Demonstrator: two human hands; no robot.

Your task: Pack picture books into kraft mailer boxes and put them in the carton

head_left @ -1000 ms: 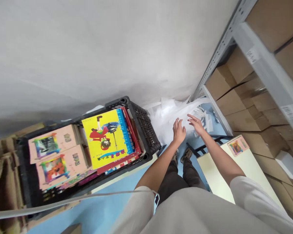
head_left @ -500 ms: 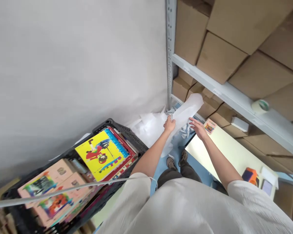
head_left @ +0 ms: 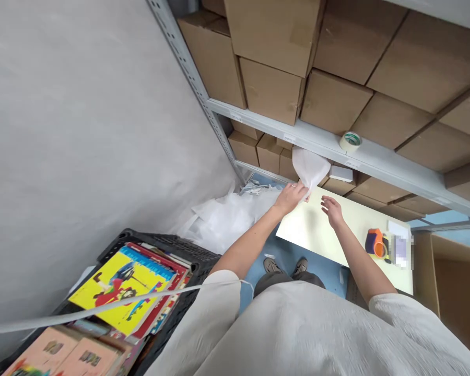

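My left hand (head_left: 292, 197) is closed on one end of a thin white packing sheet (head_left: 310, 166), which stretches up and away from the fingers over the far edge of a pale table (head_left: 329, 232). Under the sheet, a sliver of a small pinkish card or booklet (head_left: 307, 198) shows on the tabletop; the rest of it is hidden. My right hand (head_left: 332, 210) hovers above the table, a little right of the sheet, with its fingers apart and nothing in them.
Crumpled white sheets (head_left: 227, 216) lie by the wall. At left stands a black crate (head_left: 196, 256) of books (head_left: 125, 290). An orange tape dispenser (head_left: 377, 244) rests on the table. Shelves hold cardboard boxes (head_left: 272, 89) and a tape roll (head_left: 350, 141). An open carton (head_left: 433, 271) stands right.
My left hand has carried the white sheet rightward from beside the pile to over the table, covering most of the pinkish card. My right hand stays open. The view has turned right.
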